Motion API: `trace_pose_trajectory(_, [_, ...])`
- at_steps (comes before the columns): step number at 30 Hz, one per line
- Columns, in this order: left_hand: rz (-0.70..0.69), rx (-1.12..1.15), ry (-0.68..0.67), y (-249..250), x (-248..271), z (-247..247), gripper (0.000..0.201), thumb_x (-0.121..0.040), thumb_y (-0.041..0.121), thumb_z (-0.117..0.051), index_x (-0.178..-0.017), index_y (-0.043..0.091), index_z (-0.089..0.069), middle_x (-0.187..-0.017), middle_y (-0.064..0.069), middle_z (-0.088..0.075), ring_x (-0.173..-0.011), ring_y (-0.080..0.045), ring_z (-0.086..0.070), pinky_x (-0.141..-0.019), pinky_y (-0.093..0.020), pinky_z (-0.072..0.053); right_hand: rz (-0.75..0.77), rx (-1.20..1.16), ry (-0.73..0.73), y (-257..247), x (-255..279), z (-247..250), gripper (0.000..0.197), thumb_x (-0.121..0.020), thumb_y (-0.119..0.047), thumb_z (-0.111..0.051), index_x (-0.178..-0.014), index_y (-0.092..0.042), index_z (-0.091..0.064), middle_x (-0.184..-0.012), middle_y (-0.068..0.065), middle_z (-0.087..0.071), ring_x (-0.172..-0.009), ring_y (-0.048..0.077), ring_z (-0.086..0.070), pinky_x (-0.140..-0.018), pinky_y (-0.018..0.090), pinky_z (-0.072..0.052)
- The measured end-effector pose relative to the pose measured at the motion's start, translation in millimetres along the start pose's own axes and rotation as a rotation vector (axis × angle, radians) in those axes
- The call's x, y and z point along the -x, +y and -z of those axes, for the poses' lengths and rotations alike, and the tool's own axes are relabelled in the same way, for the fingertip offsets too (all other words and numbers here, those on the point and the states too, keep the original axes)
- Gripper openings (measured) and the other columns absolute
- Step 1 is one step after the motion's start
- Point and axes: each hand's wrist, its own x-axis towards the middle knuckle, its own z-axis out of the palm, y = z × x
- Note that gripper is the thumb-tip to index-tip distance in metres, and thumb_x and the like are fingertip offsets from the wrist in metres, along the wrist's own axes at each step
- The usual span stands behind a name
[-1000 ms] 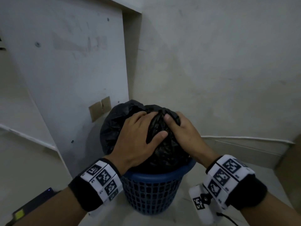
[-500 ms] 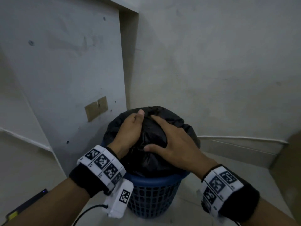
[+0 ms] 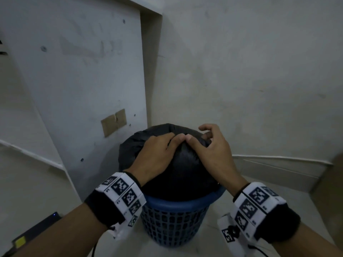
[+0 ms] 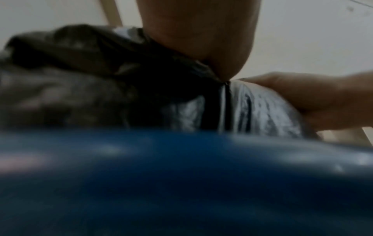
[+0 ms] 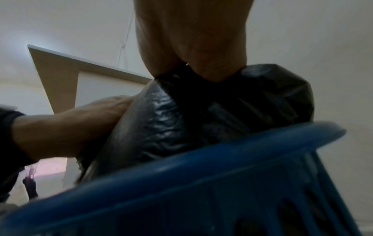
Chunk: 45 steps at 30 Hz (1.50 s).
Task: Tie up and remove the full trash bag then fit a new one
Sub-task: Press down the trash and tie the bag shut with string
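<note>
Head view, left to right. Dark flat device [image 3: 35,230] with a yellow label and a small blue light, on the floor at 8 o'clock. White panel [image 3: 83,80] leaning at the wall, a brown taped patch [image 3: 113,122] on its lower part, at 10 o'clock from the bin. Left hand [image 3: 155,154]: lies on the crown of the black trash bag [image 3: 178,175], fingers curled over the plastic, thumb tip meeting the right thumb tip at the top; whether it actually clamps the plastic cannot be told. Trash bag: full, domed, seated in the blue mesh bin [image 3: 174,219] at 6 o'clock, bulging above the rim. Right hand [image 3: 211,151]: palm on the bag's right shoulder, fingers bent and gathering plastic at the crown, index finger raised clear. Both wrists carry black bands with printed marker tags. Right of the bin, a white skirting line [image 3: 278,158] runs along the wall.
</note>
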Motion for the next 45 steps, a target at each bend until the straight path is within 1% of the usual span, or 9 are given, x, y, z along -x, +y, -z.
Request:
trace_pose_trajectory(3, [0.097,0.093,0.044,-2.3,-1.5,-0.9,0.048,-0.098,0.045,-0.039,-0.057,0.023,-0.046,-0.058,0.008,-0.055,-0.056,-0.004,-0.051,-0.056,-0.021,-0.034,0.256,0.324,0.078,3.0,5.2,5.3,0.048,-0.087,-0.066,-0.046,-0.121,-0.033,-0.052,-0.108,-0.011,-0.060,-0.098,0.011,-0.055,-0.079,0.032,-0.044])
trace_pose_trajectory(7, [0.206,0.195,0.038,-9.0,-5.0,-0.7,0.046,-0.100,0.042,-0.038,-0.061,0.020,-0.050,-0.062,0.008,-0.057,-0.056,-0.002,-0.050,-0.051,-0.014,-0.035,0.498,0.587,-0.278,14.5,16.1,4.7,0.080,-0.082,-0.081,-0.031,-0.150,-0.040,-0.026,-0.139,-0.006,-0.051,-0.125,0.016,-0.048,-0.104,0.041,-0.035])
trace_pose_trajectory(11, [0.295,0.207,0.059,-11.7,-8.0,3.9,0.042,-0.099,0.046,-0.040,-0.071,0.016,-0.051,-0.070,0.002,-0.058,-0.065,-0.010,-0.054,-0.059,-0.021,-0.039,0.426,0.595,-0.355,18.1,12.8,0.0,0.085,-0.076,-0.085,-0.025,-0.149,-0.042,-0.018,-0.126,-0.005,-0.057,-0.097,0.018,-0.062,-0.073,0.027,-0.049])
trace_pose_trajectory(20, [-0.297,-0.577,0.118,-23.9,13.5,7.1,0.041,-0.097,0.049,-0.036,-0.092,0.027,-0.071,-0.099,0.007,-0.067,-0.095,-0.019,-0.057,-0.091,-0.043,-0.040,0.219,0.267,-0.419,24.3,7.3,-10.9,0.059,-0.075,-0.077,-0.040,-0.100,-0.026,-0.056,-0.071,-0.009,-0.061,-0.058,0.003,-0.056,-0.050,0.021,-0.039])
trace_pose_trajectory(24, [-0.392,-0.624,0.127,-28.5,12.5,2.5,0.034,-0.097,0.037,-0.038,-0.077,0.022,-0.061,-0.064,0.003,-0.063,-0.058,-0.020,-0.059,-0.075,-0.039,-0.053,0.316,0.488,-0.365,28.8,6.6,-16.5,0.075,-0.075,-0.086,-0.023,-0.088,-0.023,-0.061,-0.070,-0.010,-0.056,-0.070,0.011,-0.052,-0.059,0.031,-0.035])
trace_pose_trajectory(27, [-0.341,-0.515,0.036,-32.1,13.0,-1.2,0.023,-0.095,0.034,-0.040,-0.083,0.021,-0.053,-0.051,0.001,-0.054,-0.037,-0.021,-0.050,-0.035,-0.024,-0.037,0.474,0.713,-0.308,21.0,8.1,-16.6,0.078,-0.081,-0.084,-0.018,-0.102,-0.026,-0.066,-0.093,-0.006,-0.058,-0.095,0.021,-0.049,-0.076,0.036,-0.038])
trace_pose_trajectory(33, [0.052,-0.031,0.029,-37.0,2.2,-10.0,0.046,-0.099,0.047,-0.031,-0.078,0.014,-0.054,-0.066,-0.001,-0.060,-0.061,-0.014,-0.057,-0.061,-0.031,-0.045,0.305,0.743,-0.571,-0.4,8.1,-19.3,0.113,-0.060,-0.093,-0.034,-0.152,-0.036,-0.005,-0.162,-0.011,-0.003,-0.144,0.021,-0.020,-0.105,0.046,-0.042])
trace_pose_trajectory(39, [0.101,0.013,0.022,-29.1,-9.8,-0.1,0.026,-0.100,0.040,-0.040,-0.086,0.021,-0.049,-0.068,0.006,-0.057,-0.060,-0.005,-0.055,-0.055,-0.025,-0.043,0.254,0.764,-0.544,11.5,-7.1,-29.0,0.111,-0.063,-0.096,-0.028,-0.152,-0.041,0.008,-0.154,-0.003,-0.028,-0.089,0.020,-0.062,-0.061,0.022,-0.047])
trace_pose_trajectory(45, [-0.051,-0.148,0.140,-14.3,-15.3,31.2,0.028,-0.098,0.029,-0.044,-0.102,0.006,-0.061,-0.103,-0.007,-0.061,-0.101,-0.021,-0.055,-0.103,-0.039,-0.040,0.096,0.844,-0.683,1.2,-42.1,-36.7,0.115,-0.069,-0.085,-0.043,-0.154,-0.031,0.011,-0.132,0.011,-0.044,-0.062,0.021,-0.046,-0.044,0.025,-0.028])
